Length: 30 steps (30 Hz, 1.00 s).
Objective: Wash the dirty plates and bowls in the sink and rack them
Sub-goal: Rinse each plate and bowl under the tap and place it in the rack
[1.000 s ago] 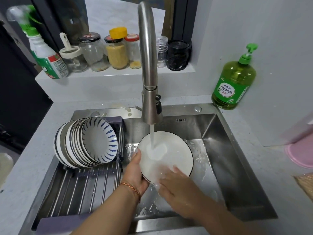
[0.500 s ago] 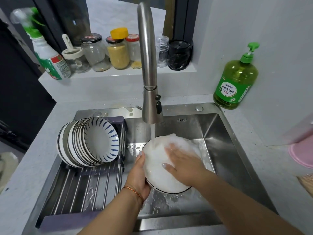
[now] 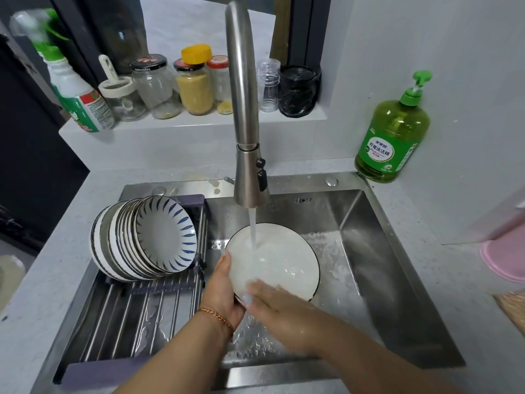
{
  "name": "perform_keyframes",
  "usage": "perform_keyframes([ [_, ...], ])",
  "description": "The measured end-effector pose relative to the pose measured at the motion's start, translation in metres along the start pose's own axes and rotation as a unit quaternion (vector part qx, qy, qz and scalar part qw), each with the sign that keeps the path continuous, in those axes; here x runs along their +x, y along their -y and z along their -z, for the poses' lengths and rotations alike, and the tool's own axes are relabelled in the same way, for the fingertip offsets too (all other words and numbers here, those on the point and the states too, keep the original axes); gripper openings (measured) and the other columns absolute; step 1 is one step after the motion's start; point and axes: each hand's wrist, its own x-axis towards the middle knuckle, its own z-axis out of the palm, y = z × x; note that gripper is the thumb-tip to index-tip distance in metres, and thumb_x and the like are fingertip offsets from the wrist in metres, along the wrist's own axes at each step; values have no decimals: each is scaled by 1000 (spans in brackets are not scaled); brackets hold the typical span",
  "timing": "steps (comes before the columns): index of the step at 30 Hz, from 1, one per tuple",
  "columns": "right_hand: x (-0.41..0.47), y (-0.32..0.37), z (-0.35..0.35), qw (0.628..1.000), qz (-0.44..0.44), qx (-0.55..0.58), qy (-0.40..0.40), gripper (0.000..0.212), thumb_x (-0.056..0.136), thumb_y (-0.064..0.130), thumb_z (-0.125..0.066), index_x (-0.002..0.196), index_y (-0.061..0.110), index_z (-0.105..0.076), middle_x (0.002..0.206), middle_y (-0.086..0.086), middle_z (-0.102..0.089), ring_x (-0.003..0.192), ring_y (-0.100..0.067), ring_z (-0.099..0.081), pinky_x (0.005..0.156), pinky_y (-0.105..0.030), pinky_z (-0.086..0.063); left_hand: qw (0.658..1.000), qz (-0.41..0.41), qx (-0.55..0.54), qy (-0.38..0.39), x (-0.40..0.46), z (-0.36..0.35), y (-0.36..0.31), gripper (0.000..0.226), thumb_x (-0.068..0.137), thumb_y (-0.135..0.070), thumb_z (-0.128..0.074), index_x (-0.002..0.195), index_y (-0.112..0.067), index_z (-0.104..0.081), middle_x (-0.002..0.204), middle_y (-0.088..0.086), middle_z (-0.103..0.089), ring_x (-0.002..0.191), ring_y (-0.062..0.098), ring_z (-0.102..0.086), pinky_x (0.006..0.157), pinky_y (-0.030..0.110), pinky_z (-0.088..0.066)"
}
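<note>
Under the running water sits the round white plate with a thin dark rim point(image 3: 279, 260), tilted inside the shiny steel sink point(image 3: 377, 251). The left hand point(image 3: 224, 285) grips its edge. The right hand point(image 3: 279, 309), fingers flat, rubs its bottom part. Half a second ago foam covered the plate; now it looks rinsed, so it is nearly ready for the metal rack point(image 3: 136, 317) holding the blue-striped bowls point(image 3: 147, 240).
</note>
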Motion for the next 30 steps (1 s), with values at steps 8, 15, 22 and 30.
perform_keyframes([
  [8, 52, -9, 1, 999, 22, 10, -29, 54, 101, 50, -11, 152, 33, -7, 159, 15, 1, 137, 6, 12, 116, -30, 13, 1000, -2, 30, -2, -16, -9, 7, 56, 98, -51, -39, 119, -3, -60, 106, 17, -72, 98, 33, -69, 88, 45, -49],
  [15, 59, -57, 27, 979, -67, -165, -99, 66, 95, 64, -11, 153, 34, -4, 161, 7, -2, 148, -15, 3, 117, -37, 2, 1000, -7, 16, 15, -19, -6, 5, 60, 92, -52, -41, 133, -11, -55, 123, 19, -65, 117, 36, -60, 95, 47, -49],
  [22, 24, -77, 18, 936, -27, -310, -163, 123, 59, 76, 28, 149, 12, -26, 158, -4, -22, 147, -14, -9, 118, -42, 13, 999, -38, 25, -15, -13, -13, -8, 56, 93, -52, -43, 135, -16, -52, 123, 16, -65, 111, 36, -63, 72, 42, -57],
  [30, 10, -85, 0, 932, 56, -296, -201, 69, 76, 65, -47, 129, 22, -58, 136, 1, -56, 127, -11, -50, 117, -35, -5, 999, -34, 24, -23, -16, -25, -19, 48, 100, -46, -38, 128, -12, -58, 115, 17, -69, 100, 33, -67, 72, 41, -55],
])
